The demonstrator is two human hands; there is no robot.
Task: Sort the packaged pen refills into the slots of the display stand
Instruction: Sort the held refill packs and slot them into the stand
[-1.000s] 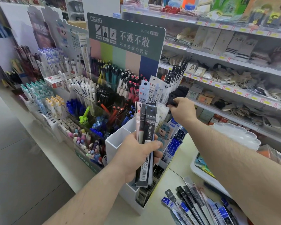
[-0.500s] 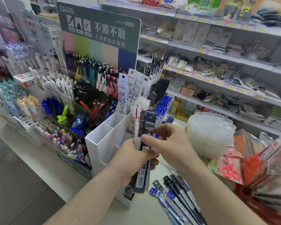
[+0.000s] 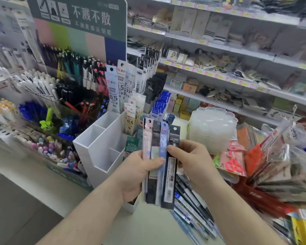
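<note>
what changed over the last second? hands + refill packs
The right hand came back from the upper slots of the white plastic display stand and now pinches the black refill pack at the right edge of the bundle. The packs are fanned out where they were stacked. The left hand still grips the bundle of packaged refills.

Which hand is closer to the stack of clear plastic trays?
Right. The right hand sits just below and left of the clear trays; the left hand is farther left, gripping the refill packs.

two bare forearms, no sleeves, rings, watch
</note>
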